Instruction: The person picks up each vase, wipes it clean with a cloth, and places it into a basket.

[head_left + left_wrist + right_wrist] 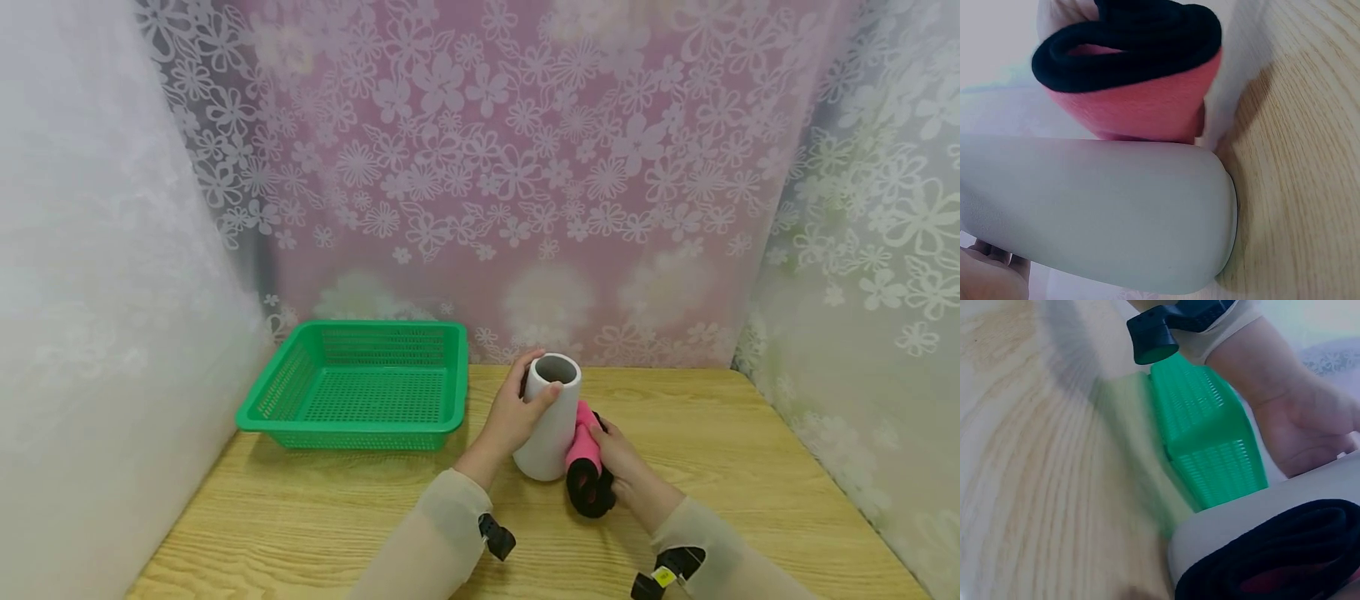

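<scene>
A white vase (pixel 547 425), tapering toward its round open mouth, stands on the wooden table in the head view. My left hand (pixel 517 412) grips its upper part, thumb at the front near the rim and fingers round the far side. A rolled pink cloth with black edges (pixel 583 454) lies against the vase's right side. My right hand (pixel 622 458) holds this roll from the right, its fingers partly hidden behind the cloth. Up close in the left wrist view, the pink cloth (pixel 1141 112) meets the smooth vase wall (pixel 1104 206). The black rolled end (pixel 1279 550) shows in the right wrist view.
A green plastic basket (pixel 352 427) with perforated walls sits at the back left of the table (pixel 300 517). Flower-patterned curtains (pixel 487 167) hang behind the table and along both sides. Each sleeve carries a small black camera mount (pixel 497 537).
</scene>
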The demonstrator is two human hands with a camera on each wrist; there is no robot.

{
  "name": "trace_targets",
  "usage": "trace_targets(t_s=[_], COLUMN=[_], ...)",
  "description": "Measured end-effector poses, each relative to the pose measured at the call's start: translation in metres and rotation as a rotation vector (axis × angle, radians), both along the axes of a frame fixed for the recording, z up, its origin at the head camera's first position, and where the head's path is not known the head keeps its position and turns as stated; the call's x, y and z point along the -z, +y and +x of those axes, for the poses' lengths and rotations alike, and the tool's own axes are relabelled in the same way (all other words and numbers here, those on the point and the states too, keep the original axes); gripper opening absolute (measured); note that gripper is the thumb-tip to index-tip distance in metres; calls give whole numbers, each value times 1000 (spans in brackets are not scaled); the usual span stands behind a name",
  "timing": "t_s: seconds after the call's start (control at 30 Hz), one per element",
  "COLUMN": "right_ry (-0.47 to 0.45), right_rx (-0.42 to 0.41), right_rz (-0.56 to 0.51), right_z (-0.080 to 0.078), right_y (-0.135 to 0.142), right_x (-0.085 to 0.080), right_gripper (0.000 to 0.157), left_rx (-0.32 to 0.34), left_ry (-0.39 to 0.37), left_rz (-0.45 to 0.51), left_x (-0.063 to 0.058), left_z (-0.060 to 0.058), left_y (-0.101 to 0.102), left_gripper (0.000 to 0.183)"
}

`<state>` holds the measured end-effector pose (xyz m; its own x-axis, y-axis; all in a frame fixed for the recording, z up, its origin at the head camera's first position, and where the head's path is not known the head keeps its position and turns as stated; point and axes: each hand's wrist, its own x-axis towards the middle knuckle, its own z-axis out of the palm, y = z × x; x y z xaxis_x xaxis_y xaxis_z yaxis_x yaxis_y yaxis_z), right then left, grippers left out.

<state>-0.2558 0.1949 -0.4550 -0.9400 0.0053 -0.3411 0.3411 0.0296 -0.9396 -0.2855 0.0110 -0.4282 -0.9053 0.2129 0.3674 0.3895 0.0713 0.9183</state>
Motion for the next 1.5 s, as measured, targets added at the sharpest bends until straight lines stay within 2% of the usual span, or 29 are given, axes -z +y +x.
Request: trace_targets(t_s=[0.43, 0.67, 0.87, 1.0, 1.2, 1.37, 1.5], right_ry=[185, 296, 427, 570, 871, 1097, 1219], right_rx=[-11, -12, 1, 25, 78, 120, 149], right_rz=[-6, 36, 126, 178, 250, 349, 428], right_z=[19, 28, 34, 37, 33, 28, 23], right_y=[5, 4, 0, -4, -13, -18, -19], right_x=[-44, -56, -63, -63, -54, -47, -45], right_gripper=[66, 64, 65, 63, 56, 63, 65], left_rx=[-1, 5, 5, 5, -4, -15, -17], left_ry=[-21, -12, -14, -23, -28, -31, -35], left_rz=[-1, 2, 1, 8, 3, -6, -5], left_x=[-1, -1, -1, 0, -1, -2, -2], left_z=[0, 0, 0, 0, 0, 1, 1], left_y=[2, 1, 1, 1, 1, 1, 2], left_gripper=[62, 65, 64, 62, 63, 65, 66])
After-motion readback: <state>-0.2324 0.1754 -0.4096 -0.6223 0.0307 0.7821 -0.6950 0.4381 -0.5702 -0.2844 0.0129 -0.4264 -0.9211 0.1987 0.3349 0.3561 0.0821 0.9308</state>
